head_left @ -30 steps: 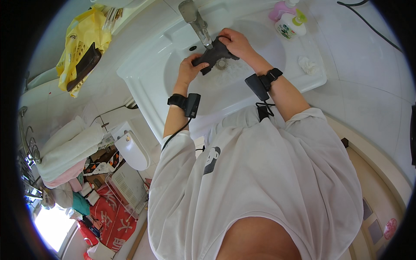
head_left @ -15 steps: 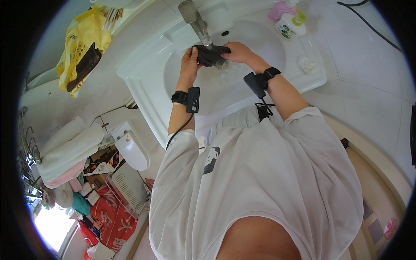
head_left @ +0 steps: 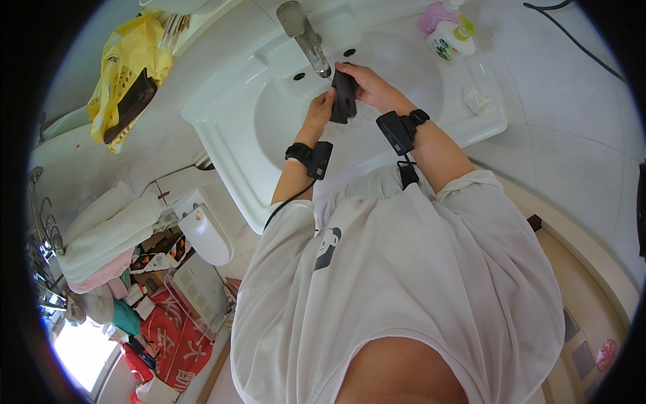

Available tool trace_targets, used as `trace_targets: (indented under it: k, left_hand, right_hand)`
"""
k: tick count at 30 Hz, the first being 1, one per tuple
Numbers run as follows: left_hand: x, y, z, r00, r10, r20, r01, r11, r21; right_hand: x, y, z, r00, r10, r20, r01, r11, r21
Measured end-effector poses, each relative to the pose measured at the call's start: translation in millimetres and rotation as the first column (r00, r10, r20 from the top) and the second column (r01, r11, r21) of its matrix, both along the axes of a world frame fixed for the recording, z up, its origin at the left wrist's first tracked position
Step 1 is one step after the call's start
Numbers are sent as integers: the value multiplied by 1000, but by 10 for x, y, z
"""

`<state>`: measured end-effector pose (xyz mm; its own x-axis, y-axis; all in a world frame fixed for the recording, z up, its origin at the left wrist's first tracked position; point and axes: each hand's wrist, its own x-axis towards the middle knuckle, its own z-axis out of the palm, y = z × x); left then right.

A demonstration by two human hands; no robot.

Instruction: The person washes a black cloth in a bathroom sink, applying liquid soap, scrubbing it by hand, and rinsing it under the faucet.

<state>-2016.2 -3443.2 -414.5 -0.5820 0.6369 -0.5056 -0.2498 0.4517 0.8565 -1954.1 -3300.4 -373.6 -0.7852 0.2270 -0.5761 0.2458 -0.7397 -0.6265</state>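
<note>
A dark wet cloth (head_left: pixel 344 96) hangs lengthwise over the white sink basin (head_left: pixel 269 121), just below the metal faucet (head_left: pixel 304 35). My right hand (head_left: pixel 372 86) grips its upper end from the right. My left hand (head_left: pixel 318 110) holds its lower left edge. Both wrists wear black strapped devices. Water splashes in the basin under the cloth.
A pink bottle (head_left: pixel 437 13) and a white pump bottle (head_left: pixel 452 39) stand on the sink's back right. A crumpled white wad (head_left: pixel 478 101) lies on the right rim. A yellow bag (head_left: pixel 124 71) hangs at left, folded towels (head_left: pixel 101 232) lower left.
The cloth was bunched and held crosswise under the faucet; now it is stretched lengthwise, my hands slightly lower and closer to each other.
</note>
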Motion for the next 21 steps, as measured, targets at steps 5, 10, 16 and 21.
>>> trace_targets:
  k: [5, 10, 16, 21]
  left_hand:
    - [-240, -74, -11, 946, 17, -324, -52, 994, -99]
    - [135, 370, 489, 732, 55, -679, 45, 991, 129]
    - [-73, 327, 298, 629, 24, -777, -196, 972, -129]
    - [-258, 203, 218, 739, 202, -643, -198, 977, 80]
  right_hand:
    - [27, -13, -138, 977, 32, 212, -40, 999, 36]
    - [129, -122, -477, 999, 18, -29, -22, 989, -148]
    - [-206, -364, -552, 985, -165, 47, 171, 970, -172]
    - [-166, -151, -207, 938, -252, 236, 292, 945, -149]
